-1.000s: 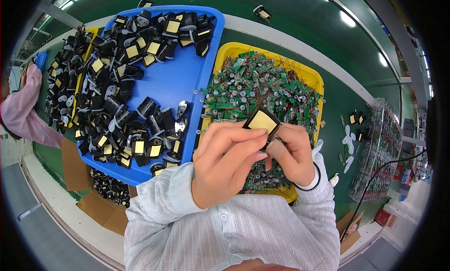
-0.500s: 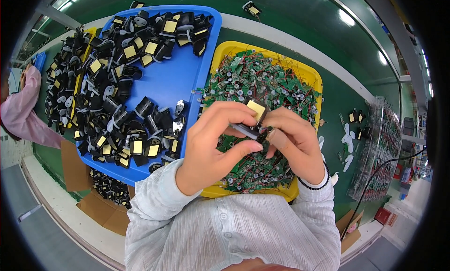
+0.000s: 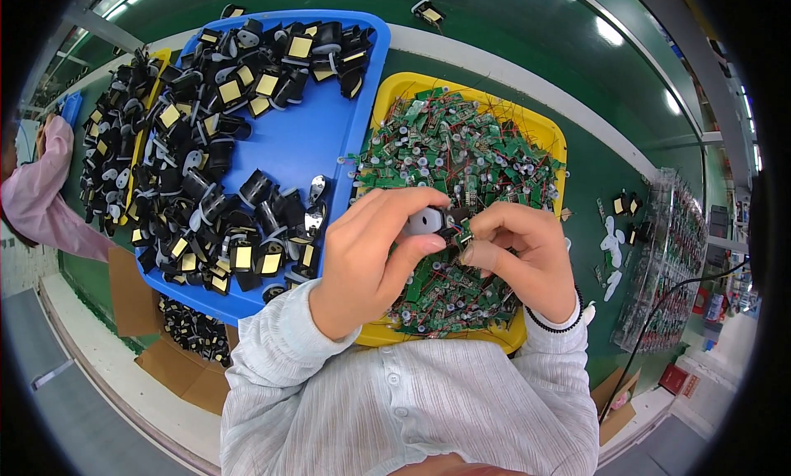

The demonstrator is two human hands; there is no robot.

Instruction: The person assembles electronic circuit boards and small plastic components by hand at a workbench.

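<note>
Between the thumb and fingers of my left hand (image 3: 362, 254) is a black plastic housing with a grey end (image 3: 426, 221), the grey face turned up. My right hand (image 3: 527, 249) pinches a small green circuit board (image 3: 466, 231) against the housing's right side. How far the board goes into the housing is hidden by my fingers. Both hands are over a yellow tray (image 3: 563, 167) heaped with green circuit boards (image 3: 420, 138) that have thin red and black wires.
Left of it, a blue tray (image 3: 280, 151) holds many black housings with pale yellow pads. A co-worker's pink sleeve (image 3: 53, 179) shows at far left. White pieces (image 3: 611, 244) and a clear rack (image 3: 659, 262) are on the right. Below the blue tray is a cardboard box (image 3: 185, 377).
The housing has been turned over in my left hand, so its grey end shows instead of the yellow pad. My right hand's fingers have shifted lower. Loose housings at the far edge have slid left.
</note>
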